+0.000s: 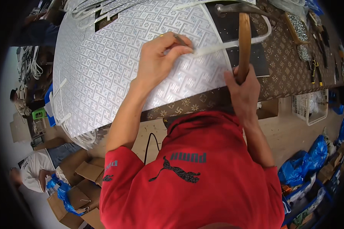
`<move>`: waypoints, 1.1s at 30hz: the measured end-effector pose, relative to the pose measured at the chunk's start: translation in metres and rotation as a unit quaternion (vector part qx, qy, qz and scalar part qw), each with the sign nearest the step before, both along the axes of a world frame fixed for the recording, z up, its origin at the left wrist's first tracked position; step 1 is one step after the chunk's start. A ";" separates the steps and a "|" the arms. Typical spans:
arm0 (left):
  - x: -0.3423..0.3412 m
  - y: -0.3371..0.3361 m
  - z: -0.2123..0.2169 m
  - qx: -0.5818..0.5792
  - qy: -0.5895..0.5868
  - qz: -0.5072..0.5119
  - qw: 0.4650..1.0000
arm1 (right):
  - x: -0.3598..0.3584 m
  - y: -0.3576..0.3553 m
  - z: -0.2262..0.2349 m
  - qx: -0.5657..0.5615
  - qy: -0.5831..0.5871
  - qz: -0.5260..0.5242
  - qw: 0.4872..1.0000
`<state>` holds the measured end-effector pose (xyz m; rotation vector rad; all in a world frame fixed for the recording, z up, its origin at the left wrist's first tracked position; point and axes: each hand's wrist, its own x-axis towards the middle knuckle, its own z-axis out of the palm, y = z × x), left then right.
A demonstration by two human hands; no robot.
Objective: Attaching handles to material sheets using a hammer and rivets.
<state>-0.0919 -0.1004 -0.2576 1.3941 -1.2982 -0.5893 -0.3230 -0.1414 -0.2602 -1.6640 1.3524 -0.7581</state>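
My right hand (244,89) is wrapped round the wooden handle of a claw hammer (244,42), whose dark metal head is at the far end. My left hand (160,57) is closed in a pinch at the end of a flat white strip (215,48). A small dark piece (178,39) shows at its index finger; its kind is unclear. From my left fingers the strip runs right, passes behind the hammer handle and bends back toward the far side. Beneath lies a white, geometric-patterned sheet (114,72) on the table.
Dark plates (258,59) lie by the hammer on a brown patterned tablecloth (281,72). Farther right are a box of small metal parts (297,27) and yellow-black-handled tools (315,72). White strips (88,11) coil at far left. Another person (36,170) is at lower left, beside cardboard boxes (70,198).
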 end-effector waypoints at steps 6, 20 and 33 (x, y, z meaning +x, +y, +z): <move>-0.003 -0.015 -0.010 -0.011 -0.071 0.006 0.997 | -0.023 -0.011 -0.017 -0.080 0.061 0.016 0.995; -0.001 -0.019 -0.023 0.002 -0.093 -0.018 0.995 | -0.054 0.018 0.020 0.063 -0.051 0.004 0.997; 0.001 -0.013 -0.022 0.005 -0.094 -0.019 0.995 | -0.051 0.010 0.086 -0.001 0.027 0.086 0.996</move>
